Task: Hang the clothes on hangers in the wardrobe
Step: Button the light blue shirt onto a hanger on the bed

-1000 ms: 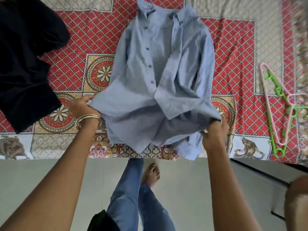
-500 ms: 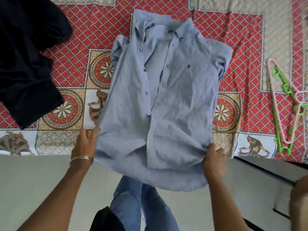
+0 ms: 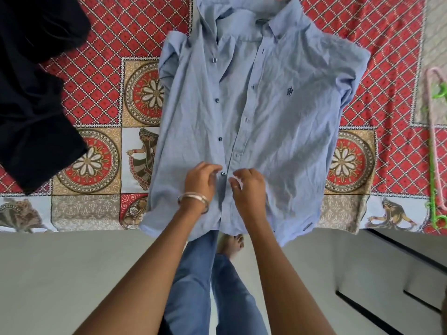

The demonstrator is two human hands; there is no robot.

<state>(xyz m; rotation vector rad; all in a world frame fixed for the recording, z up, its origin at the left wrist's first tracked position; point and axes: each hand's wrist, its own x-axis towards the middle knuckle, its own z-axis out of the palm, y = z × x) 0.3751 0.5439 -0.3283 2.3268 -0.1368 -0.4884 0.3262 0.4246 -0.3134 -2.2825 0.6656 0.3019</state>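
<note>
The blue shirt point(image 3: 261, 122) lies front-up on the patterned bed cover point(image 3: 101, 93) in the middle of the frame, collar toward the top, hem hanging over the bed's edge, placket unbuttoned. Both hands sit at the lower placket: the left hand point(image 3: 202, 181) has curled fingers at the button side, just beside a dark button point(image 3: 223, 174), and the right hand point(image 3: 249, 187) has curled fingers at the buttonhole side. Whether either actually pinches cloth I cannot tell.

The step looks like straightening or closing the front before hanging. To do it well, draw the two front edges level and smooth the creases upward toward the collar. The pink and green hangers point(image 3: 435, 141) lie at the right edge, well apart; a black garment point(image 3: 33, 93) waits at upper left.
</note>
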